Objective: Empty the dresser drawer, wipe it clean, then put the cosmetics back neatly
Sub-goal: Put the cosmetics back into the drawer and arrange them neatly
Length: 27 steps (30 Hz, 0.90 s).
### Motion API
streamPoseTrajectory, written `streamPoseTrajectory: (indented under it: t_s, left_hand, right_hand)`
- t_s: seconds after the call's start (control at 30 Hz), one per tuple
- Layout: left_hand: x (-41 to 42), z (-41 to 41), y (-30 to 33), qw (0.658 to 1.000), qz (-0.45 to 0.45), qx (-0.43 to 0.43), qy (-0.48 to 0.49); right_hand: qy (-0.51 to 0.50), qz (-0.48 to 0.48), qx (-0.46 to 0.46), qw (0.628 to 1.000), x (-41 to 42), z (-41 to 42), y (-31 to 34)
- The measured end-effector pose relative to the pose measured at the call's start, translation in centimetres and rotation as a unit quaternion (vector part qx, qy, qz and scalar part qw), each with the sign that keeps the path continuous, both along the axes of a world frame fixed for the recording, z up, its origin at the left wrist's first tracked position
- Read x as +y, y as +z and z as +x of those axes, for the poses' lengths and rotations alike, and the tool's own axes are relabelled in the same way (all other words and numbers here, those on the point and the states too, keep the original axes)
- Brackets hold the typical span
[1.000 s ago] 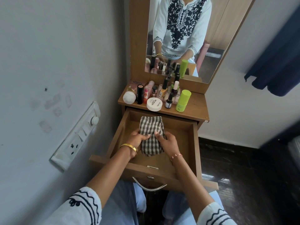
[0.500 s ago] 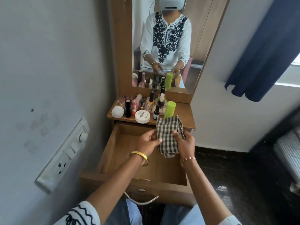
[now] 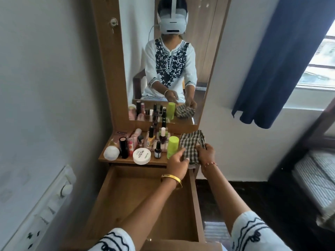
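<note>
While my right hand [image 3: 205, 154] grips the checked cloth [image 3: 192, 144] at its right edge, fingers curled over the fabric, my left hand [image 3: 178, 161] reaches in from the near left with relaxed fingers, fingertips touching the cloth's near left corner. Cloth: folded, black-and-white check, lying on the right end of the dresser surface [image 3: 159, 161], just right of the green tube [image 3: 172, 147]. Left wrist: gold bangle [image 3: 171, 179]. Right wrist: thin beaded bracelet [image 3: 210, 163].

Cosmetics, all standing on the surface left of the cloth: green tube, upright; small dark dropper bottle [image 3: 157, 152] just left of it; round white jar [image 3: 141, 156] at the near edge, lid up; black stick [image 3: 123, 148]; white round puff-like item [image 3: 111, 153] at the far left; nail polish bottles [image 3: 163, 136] and pink tubes [image 3: 135, 137] crowded behind, toward the mirror [image 3: 168, 60].

Drawer [image 3: 145, 201]: pulled open below the surface, wooden floor bare.

Mirror: reflects me seated, with a white headset on.
</note>
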<state>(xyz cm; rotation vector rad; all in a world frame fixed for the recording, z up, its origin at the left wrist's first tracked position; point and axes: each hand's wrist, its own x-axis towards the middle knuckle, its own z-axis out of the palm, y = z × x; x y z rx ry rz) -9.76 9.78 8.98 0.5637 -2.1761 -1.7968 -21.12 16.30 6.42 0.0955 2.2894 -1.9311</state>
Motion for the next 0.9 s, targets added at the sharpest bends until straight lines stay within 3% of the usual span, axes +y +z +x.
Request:
streamPoseTrajectory:
  t_s: [0.2,0.27,0.33,0.4,0.6,0.9]
  left_hand:
    - [-0.3,-0.3,-2.0,0.991,-0.112,-0.039,-0.059]
    - [-0.4,-0.2,-2.9,0.977,-0.191,-0.041,-0.083]
    - [-0.5,0.1,-3.8,0.960,-0.261,-0.041,-0.096]
    - [-0.5,0.4,-4.6,0.948,-0.302,-0.046,-0.092]
    - [-0.2,0.2,-5.4,0.915,-0.384,-0.067,-0.105]
    - [-0.3,-1.0,-5.2,0.921,-0.366,-0.073,-0.110]
  right_hand:
    - [0.101,0.187,0.076,0.974,0.0,0.0,-0.1]
    - [0.118,0.286,0.163,0.937,1.0,1.1,0.1]
    - [0.153,0.367,0.269,0.877,2.0,2.3,-0.5]
    - [0.195,0.385,0.307,0.848,2.5,3.1,-1.5]
    - [0.234,0.438,0.282,0.821,1.5,1.8,-2.6]
    - [0.295,0.467,0.246,0.796,-0.9,-3.1,-1.2]
